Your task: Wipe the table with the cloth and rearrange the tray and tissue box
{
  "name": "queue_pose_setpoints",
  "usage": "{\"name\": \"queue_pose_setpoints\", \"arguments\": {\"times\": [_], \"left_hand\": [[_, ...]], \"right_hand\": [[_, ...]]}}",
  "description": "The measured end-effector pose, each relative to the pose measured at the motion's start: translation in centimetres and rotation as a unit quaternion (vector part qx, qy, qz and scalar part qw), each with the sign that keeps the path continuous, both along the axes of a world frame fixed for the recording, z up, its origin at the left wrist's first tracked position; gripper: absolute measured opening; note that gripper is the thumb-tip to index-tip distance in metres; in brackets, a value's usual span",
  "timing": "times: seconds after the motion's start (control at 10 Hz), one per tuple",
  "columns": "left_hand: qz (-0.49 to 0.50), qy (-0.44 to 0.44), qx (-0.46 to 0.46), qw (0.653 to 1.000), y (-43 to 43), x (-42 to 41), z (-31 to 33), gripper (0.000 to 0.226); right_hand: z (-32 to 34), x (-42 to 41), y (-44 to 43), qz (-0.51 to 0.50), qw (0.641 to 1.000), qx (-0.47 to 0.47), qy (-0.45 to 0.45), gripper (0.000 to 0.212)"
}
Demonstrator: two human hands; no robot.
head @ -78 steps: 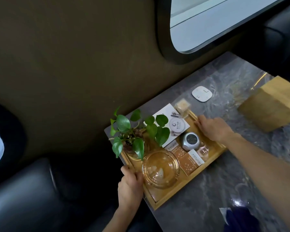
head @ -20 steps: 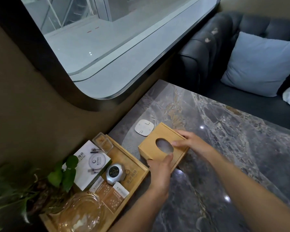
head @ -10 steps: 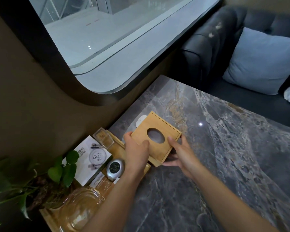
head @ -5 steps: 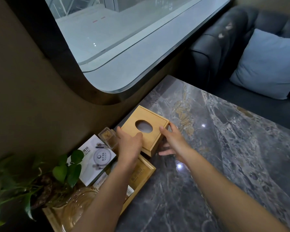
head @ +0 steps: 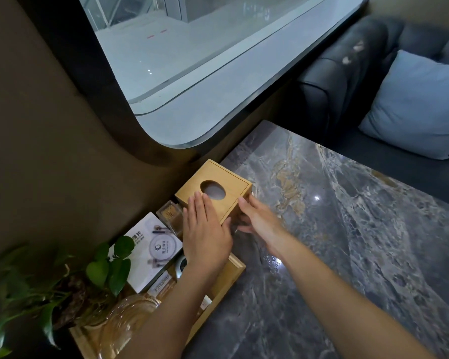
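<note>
The wooden tissue box (head: 218, 177), with an oval hole in its lid, stands on the grey marble table (head: 347, 242) close to the wall, just beyond the far end of the wooden tray (head: 235, 268). My left hand (head: 205, 234) lies flat on the box's near top corner, thumb at its edge. My right hand (head: 259, 221) presses its fingers against the box's near right side. The tray holds a potted plant (head: 62, 281), a glass bowl (head: 130, 325), a white booklet (head: 153, 250) and small packets. No cloth is in view.
A clear toothpick holder (head: 170, 213) stands at the tray's far corner, next to the box. A large window (head: 205, 60) runs along the wall. A dark sofa (head: 347, 73) with a blue cushion (head: 417, 104) sits beyond the table's far edge.
The tissue box has moved from above the tray's end farther toward the wall. My left hand has flattened onto its top; my right hand stays at its side.
</note>
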State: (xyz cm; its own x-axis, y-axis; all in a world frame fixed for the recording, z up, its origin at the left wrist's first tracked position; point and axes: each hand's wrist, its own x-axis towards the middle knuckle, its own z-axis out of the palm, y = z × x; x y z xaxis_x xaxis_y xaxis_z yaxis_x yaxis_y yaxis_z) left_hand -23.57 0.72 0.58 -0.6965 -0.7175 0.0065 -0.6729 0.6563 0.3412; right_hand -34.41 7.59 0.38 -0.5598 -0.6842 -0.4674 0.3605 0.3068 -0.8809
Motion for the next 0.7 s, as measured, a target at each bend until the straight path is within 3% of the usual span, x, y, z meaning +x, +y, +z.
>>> {"name": "queue_pose_setpoints", "arguments": {"times": [0.2, 0.5, 0.7], "left_hand": [[0.01, -0.031, -0.046, 0.998, -1.7, -0.2, 0.3, 0.065], [-0.007, -0.043, -0.019, 0.999, -2.3, -0.1, 1.2, 0.067], [-0.03, -0.024, -0.029, 0.999, -2.5, -0.2, 2.9, 0.067]], "right_hand": [[0.1, 0.2, -2.1, 0.027, 0.998, 0.024, 0.047, 0.052], [0.5, -0.4, -2.1, 0.028, 0.985, 0.121, 0.12, 0.048], [2.9, -1.7, 0.4, 0.073, 0.914, 0.232, 0.324, 0.046]]}}
